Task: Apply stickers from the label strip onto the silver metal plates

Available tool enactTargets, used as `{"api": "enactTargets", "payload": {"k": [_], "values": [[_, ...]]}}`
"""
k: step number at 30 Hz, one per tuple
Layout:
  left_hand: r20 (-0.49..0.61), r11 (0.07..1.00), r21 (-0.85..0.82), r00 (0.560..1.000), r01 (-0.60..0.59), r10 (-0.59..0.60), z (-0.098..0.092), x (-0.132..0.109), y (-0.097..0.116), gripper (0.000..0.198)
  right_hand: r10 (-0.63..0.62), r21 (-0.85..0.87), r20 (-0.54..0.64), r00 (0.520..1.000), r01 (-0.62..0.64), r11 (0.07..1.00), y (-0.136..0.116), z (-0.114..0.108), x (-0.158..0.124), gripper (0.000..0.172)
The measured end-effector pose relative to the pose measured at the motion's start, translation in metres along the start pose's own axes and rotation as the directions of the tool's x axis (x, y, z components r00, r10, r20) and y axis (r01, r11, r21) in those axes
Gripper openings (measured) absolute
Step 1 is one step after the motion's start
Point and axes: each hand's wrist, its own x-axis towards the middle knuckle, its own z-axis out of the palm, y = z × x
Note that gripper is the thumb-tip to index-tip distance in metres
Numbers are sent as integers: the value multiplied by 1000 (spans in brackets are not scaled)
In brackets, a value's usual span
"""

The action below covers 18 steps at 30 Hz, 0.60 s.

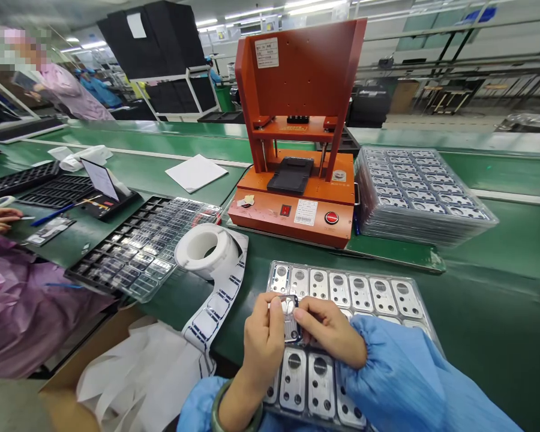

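Between my two hands is a small flat metal plate [290, 329] with round holes and a dark edge, held upright above a clear tray [425, 300]. My left hand [264, 330] pinches its left side with thumb and finger. On the right, the fingers of my right hand [330, 329] are closed at the plate's upper right edge. Rows of similar silver plates [321, 384] lie in the tray below, partly hidden by my hands and sleeves. Left of my hands, a white roll [202, 249] trails a strip of dark-outlined adhesive pieces [216, 307].
An orange press [292, 210] stands ahead, with stacked clear trays [425, 192] to its right. At left are a black tray [130, 246] with clear covers and a co-worker's hand [0, 223]. A cardboard box [67, 384] holds white backing paper [139, 372].
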Motion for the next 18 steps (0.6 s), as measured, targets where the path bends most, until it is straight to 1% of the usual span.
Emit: {"api": "enactTargets", "payload": {"k": [3,6,8,11,15,18], "values": [[28,1000,-11,1000,-2,2,0,0,2,22,-8,16,-36,999,8,1000,1,0,0,41],[82,1000,-24,997,11,-9,1,-1,5,23,45,64,-79,996,-40,997,1,-2,1,41],[94,999,-24,995,24,-22,1,-2,7,23,75,86,-71,995,-69,994,1,-4,1,42],[112,999,-43,994,21,-16,3,-4,9,22,85,106,-42,996,-80,991,1,-5,3,42],[164,998,-48,986,43,-34,6,-6,9,24,132,104,-82,988,-123,987,0,-5,4,46],[181,998,-42,983,45,-37,8,-6,7,24,127,88,-103,987,-118,989,-1,-4,4,49]]}}
